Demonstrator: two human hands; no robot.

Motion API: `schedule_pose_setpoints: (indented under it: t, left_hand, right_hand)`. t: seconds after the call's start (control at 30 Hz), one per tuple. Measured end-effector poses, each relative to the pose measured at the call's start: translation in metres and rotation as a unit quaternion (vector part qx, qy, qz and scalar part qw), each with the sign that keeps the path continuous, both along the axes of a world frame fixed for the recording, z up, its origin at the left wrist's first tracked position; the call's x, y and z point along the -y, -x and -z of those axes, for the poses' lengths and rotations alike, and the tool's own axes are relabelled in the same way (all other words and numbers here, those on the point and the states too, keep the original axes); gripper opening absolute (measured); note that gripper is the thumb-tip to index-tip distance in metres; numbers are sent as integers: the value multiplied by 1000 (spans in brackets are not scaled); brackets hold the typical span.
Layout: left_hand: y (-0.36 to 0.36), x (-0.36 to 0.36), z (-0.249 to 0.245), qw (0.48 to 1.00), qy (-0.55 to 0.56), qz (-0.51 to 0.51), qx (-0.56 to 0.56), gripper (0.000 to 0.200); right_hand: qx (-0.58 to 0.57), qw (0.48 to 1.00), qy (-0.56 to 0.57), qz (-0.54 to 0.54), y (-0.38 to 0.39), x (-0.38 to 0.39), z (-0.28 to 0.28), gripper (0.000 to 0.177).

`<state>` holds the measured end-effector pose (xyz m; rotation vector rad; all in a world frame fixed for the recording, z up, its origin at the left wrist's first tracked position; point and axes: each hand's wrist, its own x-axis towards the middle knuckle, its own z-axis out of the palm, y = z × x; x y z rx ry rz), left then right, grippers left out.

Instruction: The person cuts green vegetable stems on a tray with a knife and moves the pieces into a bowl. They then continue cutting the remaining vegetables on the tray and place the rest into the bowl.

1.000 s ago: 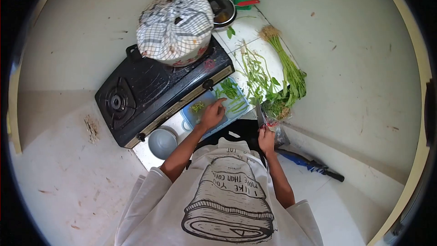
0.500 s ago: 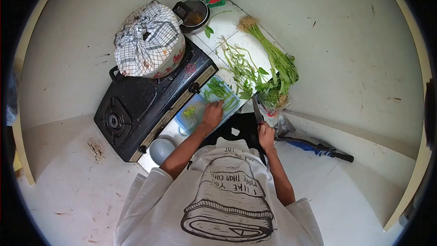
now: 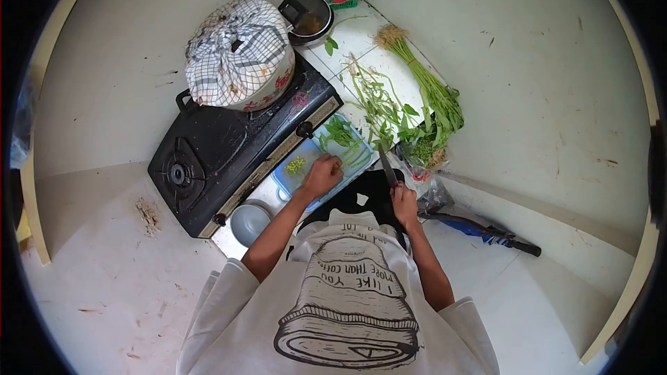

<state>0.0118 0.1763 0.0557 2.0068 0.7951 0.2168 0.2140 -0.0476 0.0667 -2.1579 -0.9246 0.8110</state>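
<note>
My right hand (image 3: 404, 204) is wrapped round the handle of a knife (image 3: 388, 167), whose blade points up and away, beside the right edge of a light-blue cutting board (image 3: 321, 198). On the board, my left hand (image 3: 324, 175) lies with its fingers curled in, close to the cut ends of leafy green stems (image 3: 340, 133); whether anything is inside them is hidden. A small heap of chopped green pieces (image 3: 295, 165) sits left of that hand.
Loose stems (image 3: 375, 97) and a tied bunch of greens (image 3: 424, 73) lie on the white tiles. Left of the board stand a black gas stove (image 3: 229, 142) with a cloth-covered pot (image 3: 240, 62) and a grey bowl (image 3: 250, 225). A lidded pan (image 3: 310, 17) sits behind.
My left hand has drawn back slightly from the stems, its fingers more curled. The knife has swung a little, tip to the left. The whole view has shifted slightly.
</note>
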Motion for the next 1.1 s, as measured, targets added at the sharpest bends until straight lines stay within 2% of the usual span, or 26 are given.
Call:
schedule_pose_setpoints:
  t: [0.17, 0.37, 0.47, 0.57, 0.77, 0.87, 1.07, 1.1]
  left_hand:
    - [41, 11, -3, 996, 22, -85, 31, 18]
    - [101, 37, 4, 975, -8, -213, 56, 20]
    - [127, 45, 11, 969, -27, -247, 18, 19]
    - [141, 53, 8, 954, 6, -299, -16, 18]
    - [158, 63, 10, 943, -50, -328, -12, 20]
    - [156, 66, 8, 934, -4, -358, 1, 22]
    - [150, 62, 10, 942, -38, -328, -67, 33]
    - [149, 60, 10, 942, -71, -316, -86, 32]
  right_hand:
    - [-2, 995, 3, -101, 6, -19, 5, 42]
    - [-52, 974, -10, -221, 23, -63, -2, 48]
    - [-43, 956, 2, -291, 34, -84, 4, 47]
    - [31, 931, 37, -361, 44, -100, 17, 48]
    - [68, 912, 52, -401, 58, -123, 21, 50]
    - [97, 901, 69, -417, 64, -129, 9, 51]
    - [101, 890, 75, -437, 65, -130, 5, 53]
    - [91, 895, 98, -425, 65, -128, 6, 50]
